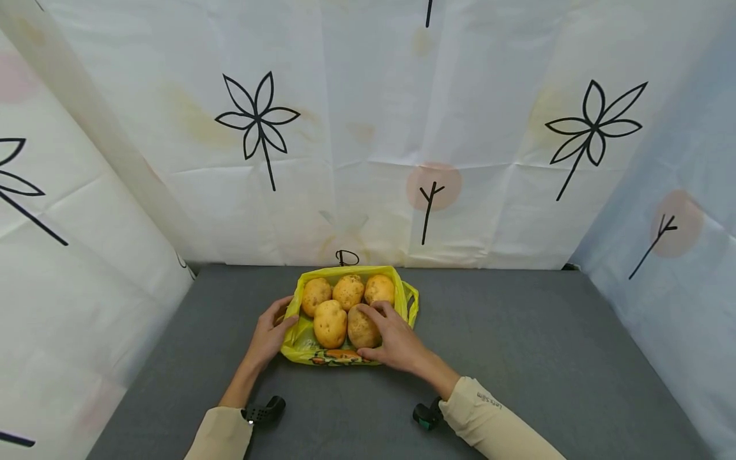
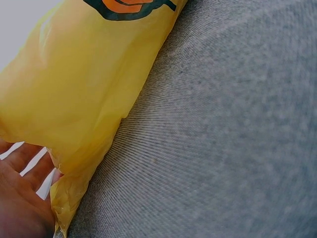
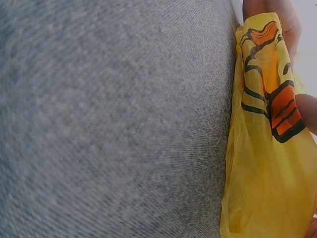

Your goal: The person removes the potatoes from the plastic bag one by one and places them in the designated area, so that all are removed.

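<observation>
A yellow plastic bag (image 1: 303, 353) lies with its mouth spread wide, several potatoes (image 1: 330, 324) showing inside. My left hand (image 1: 270, 332) holds the bag's left edge, thumb over the rim and fingers along the outer side. In the left wrist view the bag wall (image 2: 84, 89) hides part of the left fingers (image 2: 20, 157). My right hand (image 1: 397, 338) reaches over the front right rim and grips the front right potato (image 1: 362, 329), fingers at its top and thumb low by the rim. The bag's printed front (image 3: 282, 109) fills the right of the right wrist view.
The bag sits near the back of a grey table (image 1: 517, 358). A patterned white sheet (image 1: 368, 128) hangs behind, with more sheeting at both sides. The bag's handle loop (image 1: 413, 301) sticks out to the right. Dark wrist straps (image 1: 266, 410) sit at both cuffs.
</observation>
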A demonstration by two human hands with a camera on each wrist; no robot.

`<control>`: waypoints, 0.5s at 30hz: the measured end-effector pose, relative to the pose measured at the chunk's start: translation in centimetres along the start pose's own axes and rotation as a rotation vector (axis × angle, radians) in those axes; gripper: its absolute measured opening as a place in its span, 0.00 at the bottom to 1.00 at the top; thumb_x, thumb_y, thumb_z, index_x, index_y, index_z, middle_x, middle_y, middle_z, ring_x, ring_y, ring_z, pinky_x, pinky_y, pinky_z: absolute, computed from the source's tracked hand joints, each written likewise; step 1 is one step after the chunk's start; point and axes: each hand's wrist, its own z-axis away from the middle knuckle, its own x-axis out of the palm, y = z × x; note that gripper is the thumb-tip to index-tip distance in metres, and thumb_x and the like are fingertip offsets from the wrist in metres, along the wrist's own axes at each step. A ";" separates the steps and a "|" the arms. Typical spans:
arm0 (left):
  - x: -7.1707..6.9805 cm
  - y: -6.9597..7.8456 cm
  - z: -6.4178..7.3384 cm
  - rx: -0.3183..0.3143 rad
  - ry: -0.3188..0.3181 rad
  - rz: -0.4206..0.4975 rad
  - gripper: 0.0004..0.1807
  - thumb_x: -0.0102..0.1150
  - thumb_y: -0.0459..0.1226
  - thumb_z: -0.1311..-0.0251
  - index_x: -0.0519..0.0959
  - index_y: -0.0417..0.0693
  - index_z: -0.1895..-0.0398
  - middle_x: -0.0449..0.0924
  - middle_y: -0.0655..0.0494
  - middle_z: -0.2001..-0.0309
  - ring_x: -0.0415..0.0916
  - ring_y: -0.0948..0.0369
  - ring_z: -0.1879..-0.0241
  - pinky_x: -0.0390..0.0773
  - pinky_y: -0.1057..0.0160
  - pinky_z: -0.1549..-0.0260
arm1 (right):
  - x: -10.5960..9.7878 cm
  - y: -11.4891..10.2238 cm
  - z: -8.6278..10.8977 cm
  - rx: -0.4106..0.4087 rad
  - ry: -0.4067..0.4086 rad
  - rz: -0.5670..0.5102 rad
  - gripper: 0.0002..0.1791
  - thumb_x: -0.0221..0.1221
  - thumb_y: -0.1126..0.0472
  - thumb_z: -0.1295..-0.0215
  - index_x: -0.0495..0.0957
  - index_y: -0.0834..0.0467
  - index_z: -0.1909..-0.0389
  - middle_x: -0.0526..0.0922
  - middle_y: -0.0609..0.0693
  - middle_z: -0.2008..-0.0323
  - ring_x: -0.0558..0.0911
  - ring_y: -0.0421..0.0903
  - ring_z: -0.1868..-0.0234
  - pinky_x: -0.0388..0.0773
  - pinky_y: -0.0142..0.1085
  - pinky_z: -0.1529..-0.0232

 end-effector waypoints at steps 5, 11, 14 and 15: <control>0.1 0.1 0.0 0.005 0.003 0.003 0.26 0.54 0.33 0.25 0.65 0.37 0.27 0.64 0.36 0.29 0.60 0.41 0.28 0.60 0.39 0.32 | -0.1 0.0 0.0 0.007 0.025 -0.058 0.44 0.77 0.57 0.46 0.69 0.56 0.29 0.68 0.60 0.40 0.76 0.57 0.47 0.78 0.54 0.51; 0.1 -0.1 0.0 0.011 0.005 -0.011 0.26 0.52 0.32 0.25 0.64 0.36 0.26 0.63 0.35 0.28 0.59 0.40 0.28 0.60 0.38 0.32 | -0.6 -0.2 -0.1 0.016 0.089 -0.131 0.43 0.79 0.59 0.49 0.72 0.55 0.31 0.68 0.60 0.38 0.74 0.61 0.42 0.76 0.58 0.48; 0.0 -0.2 0.0 0.011 0.006 -0.018 0.26 0.52 0.32 0.25 0.64 0.36 0.26 0.63 0.35 0.28 0.60 0.40 0.28 0.61 0.38 0.32 | -1.0 -0.4 -0.1 0.018 0.114 -0.146 0.43 0.79 0.59 0.49 0.72 0.55 0.31 0.68 0.60 0.36 0.73 0.63 0.39 0.76 0.60 0.47; 0.0 -0.2 0.0 0.012 0.005 -0.021 0.26 0.52 0.32 0.25 0.64 0.36 0.26 0.63 0.35 0.28 0.60 0.40 0.28 0.61 0.38 0.33 | -1.2 -0.5 0.0 0.018 0.122 -0.151 0.43 0.79 0.59 0.50 0.72 0.55 0.31 0.68 0.59 0.35 0.73 0.63 0.38 0.76 0.60 0.47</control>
